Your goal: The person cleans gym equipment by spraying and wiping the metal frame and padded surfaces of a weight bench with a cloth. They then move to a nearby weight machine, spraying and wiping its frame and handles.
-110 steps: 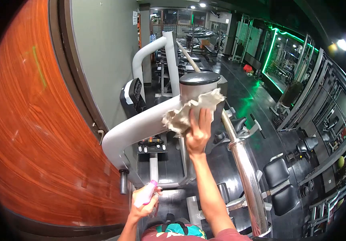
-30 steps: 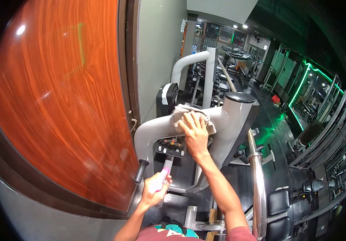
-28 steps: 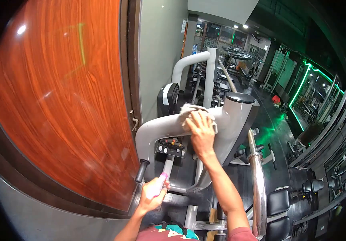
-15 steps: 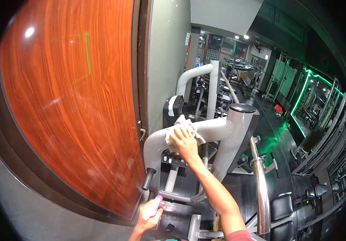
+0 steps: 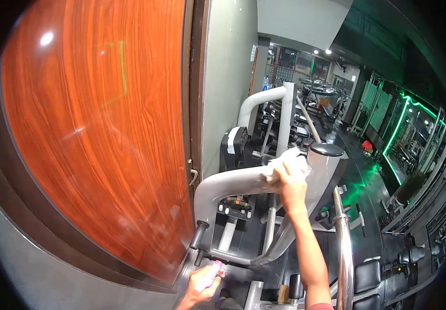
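My right hand [image 5: 291,181] presses a whitish cloth [image 5: 294,159] on the thick grey tube [image 5: 233,181] of a gym machine, close to its upright post [image 5: 326,168] with a black round cap [image 5: 327,149]. Lower down, my left hand [image 5: 202,281] is wrapped round a bottle [image 5: 212,274] with a pink top, below the machine's black handle [image 5: 199,234]. Part of the bottle is hidden by the fingers.
A reddish wooden door [image 5: 99,134] with a metal latch [image 5: 194,173] stands at the left. A chrome bar [image 5: 344,258] rises at the right, beside black padded seats [image 5: 367,275]. More gym equipment and a green-lit mirror [image 5: 414,139] are farther back.
My right hand has slid the cloth rightward along the tube to near the post. My left hand has shifted slightly right and down with the bottle. The view has turned a little.
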Demonstrator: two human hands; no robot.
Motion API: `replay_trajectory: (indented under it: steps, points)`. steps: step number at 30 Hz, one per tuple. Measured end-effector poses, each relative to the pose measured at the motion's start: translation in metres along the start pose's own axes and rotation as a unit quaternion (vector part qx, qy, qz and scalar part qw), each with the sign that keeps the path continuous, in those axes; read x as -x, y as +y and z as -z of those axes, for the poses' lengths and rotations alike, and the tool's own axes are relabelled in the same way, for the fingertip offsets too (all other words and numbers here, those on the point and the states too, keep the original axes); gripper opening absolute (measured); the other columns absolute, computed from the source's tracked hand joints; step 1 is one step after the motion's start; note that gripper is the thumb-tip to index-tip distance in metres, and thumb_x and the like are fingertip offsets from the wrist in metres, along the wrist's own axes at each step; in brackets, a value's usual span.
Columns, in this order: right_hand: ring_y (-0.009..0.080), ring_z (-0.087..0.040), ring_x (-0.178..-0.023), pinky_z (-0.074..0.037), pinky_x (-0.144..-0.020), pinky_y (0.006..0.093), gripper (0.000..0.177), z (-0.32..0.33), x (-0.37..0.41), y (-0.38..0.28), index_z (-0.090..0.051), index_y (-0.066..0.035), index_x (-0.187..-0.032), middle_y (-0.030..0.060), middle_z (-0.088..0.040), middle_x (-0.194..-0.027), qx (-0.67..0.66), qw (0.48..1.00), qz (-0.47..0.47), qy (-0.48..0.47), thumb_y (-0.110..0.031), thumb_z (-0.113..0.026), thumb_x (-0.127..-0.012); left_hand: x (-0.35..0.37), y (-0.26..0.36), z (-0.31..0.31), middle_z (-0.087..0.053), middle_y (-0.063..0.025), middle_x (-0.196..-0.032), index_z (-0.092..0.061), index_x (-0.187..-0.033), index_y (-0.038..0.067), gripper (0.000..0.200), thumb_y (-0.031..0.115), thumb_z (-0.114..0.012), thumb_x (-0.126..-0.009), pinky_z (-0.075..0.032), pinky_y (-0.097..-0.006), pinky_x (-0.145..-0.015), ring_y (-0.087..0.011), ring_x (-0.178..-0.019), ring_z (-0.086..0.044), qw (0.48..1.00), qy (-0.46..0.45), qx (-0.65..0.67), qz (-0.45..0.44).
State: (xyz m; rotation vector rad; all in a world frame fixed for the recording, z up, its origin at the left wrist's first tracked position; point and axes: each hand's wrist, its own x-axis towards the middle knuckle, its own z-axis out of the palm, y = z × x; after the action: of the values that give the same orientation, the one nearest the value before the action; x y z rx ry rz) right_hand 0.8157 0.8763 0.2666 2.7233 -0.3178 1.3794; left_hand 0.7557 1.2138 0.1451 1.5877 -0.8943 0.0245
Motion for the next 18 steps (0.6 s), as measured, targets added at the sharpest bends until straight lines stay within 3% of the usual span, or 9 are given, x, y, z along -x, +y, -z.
replay_trajectory:
  steps: [3,6,8,11,12,13,15,16,18]
  points:
    - [0.0306,-0.058,-0.112,-0.046,-0.098,0.0421,0.037,-0.043,0.001,-0.029,-0.065,-0.012,-0.108,0.0108,-0.061,-0.116,-0.063,0.993,0.081,-0.056,-0.002,-0.064,-0.073,-0.007,-0.002,-0.005,-0.069,-0.0098,-0.086,-0.065,-0.103,0.000,0.028,-0.005,-0.065,-0.075,-0.055,-0.0304,-0.065,-0.0218,-0.074,-0.070,1.000,-0.005,-0.022,-0.006]
    - [0.0279,-0.055,-0.111,-0.045,-0.096,0.0397,0.025,-0.091,0.002,-0.068,-0.063,-0.009,-0.099,0.0078,-0.059,-0.110,-0.045,0.984,0.145,-0.091,-0.005,-0.061,-0.074,-0.013,-0.005,-0.009,-0.068,-0.0104,-0.086,-0.065,-0.104,-0.001,0.029,-0.006,-0.065,-0.075,-0.055,-0.0309,-0.064,-0.0226,-0.072,-0.069,1.000,-0.016,0.002,0.022]
    - [0.0276,-0.055,-0.107,-0.046,-0.093,0.0383,0.021,-0.093,0.000,-0.078,-0.063,-0.008,-0.095,0.0074,-0.058,-0.104,0.003,0.991,0.131,-0.029,-0.007,-0.061,-0.074,-0.017,-0.005,-0.011,-0.068,-0.0108,-0.085,-0.065,-0.104,-0.001,0.030,-0.006,-0.064,-0.075,-0.055,-0.0310,-0.064,-0.0228,-0.072,-0.069,1.000,-0.015,-0.003,0.023]
    - [0.0283,-0.056,-0.103,-0.050,-0.087,0.0386,0.011,-0.065,-0.011,-0.057,-0.065,-0.005,-0.084,0.0089,-0.059,-0.102,0.003,0.993,0.051,-0.102,-0.009,-0.061,-0.074,-0.027,-0.005,-0.011,-0.068,-0.0117,-0.085,-0.064,-0.105,-0.002,0.031,-0.007,-0.064,-0.074,-0.055,-0.0311,-0.064,-0.0233,-0.072,-0.069,1.000,-0.014,-0.012,0.015]
    - [0.0289,-0.057,-0.097,-0.054,-0.076,0.0400,0.014,-0.047,-0.019,-0.045,-0.067,-0.002,-0.084,0.0119,-0.059,-0.094,0.032,0.996,0.028,-0.079,-0.009,-0.065,-0.072,-0.030,-0.005,-0.010,-0.068,-0.0123,-0.085,-0.063,-0.106,-0.003,0.032,-0.007,-0.064,-0.074,-0.056,-0.0312,-0.064,-0.0237,-0.073,-0.069,1.000,-0.014,-0.015,0.009]
    - [0.0301,-0.060,-0.092,-0.054,-0.077,0.0396,0.013,-0.023,-0.030,-0.033,-0.067,-0.003,-0.083,0.0125,-0.062,-0.092,0.051,0.990,-0.013,-0.129,-0.007,-0.065,-0.071,-0.034,-0.006,-0.012,-0.068,-0.0123,-0.085,-0.063,-0.106,-0.003,0.032,-0.007,-0.064,-0.074,-0.056,-0.0312,-0.064,-0.0237,-0.073,-0.069,1.000,-0.012,-0.016,0.010]
    - [0.0303,-0.064,-0.088,-0.053,-0.078,0.0379,0.013,0.006,-0.047,0.006,-0.068,-0.003,-0.085,0.0130,-0.065,-0.092,0.113,0.985,-0.027,-0.130,-0.008,-0.064,-0.073,-0.041,-0.013,-0.015,-0.068,-0.0108,-0.079,-0.063,-0.102,-0.003,0.031,-0.007,-0.063,-0.071,-0.055,-0.0303,-0.061,-0.0196,-0.064,-0.067,0.997,0.024,-0.042,-0.062]
    - [0.0289,-0.064,-0.090,-0.053,-0.078,0.0386,0.013,0.019,-0.047,0.012,-0.068,-0.006,-0.086,0.0122,-0.065,-0.093,0.018,1.000,-0.013,-0.011,-0.010,-0.064,-0.074,-0.043,-0.015,-0.016,-0.068,-0.0108,-0.079,-0.063,-0.102,-0.003,0.031,-0.007,-0.063,-0.071,-0.055,-0.0303,-0.061,-0.0196,-0.064,-0.067,0.997,0.024,-0.045,-0.058]
    - [0.0283,-0.063,-0.090,-0.052,-0.080,0.0383,0.016,0.015,-0.046,0.024,-0.068,-0.009,-0.091,0.0105,-0.065,-0.094,-0.016,0.996,-0.038,-0.073,-0.012,-0.063,-0.075,-0.047,-0.018,-0.019,-0.068,-0.0120,-0.080,-0.062,-0.103,-0.004,0.033,-0.006,-0.064,-0.070,-0.055,-0.0320,-0.065,-0.0234,-0.071,-0.069,0.998,0.013,-0.035,-0.049]
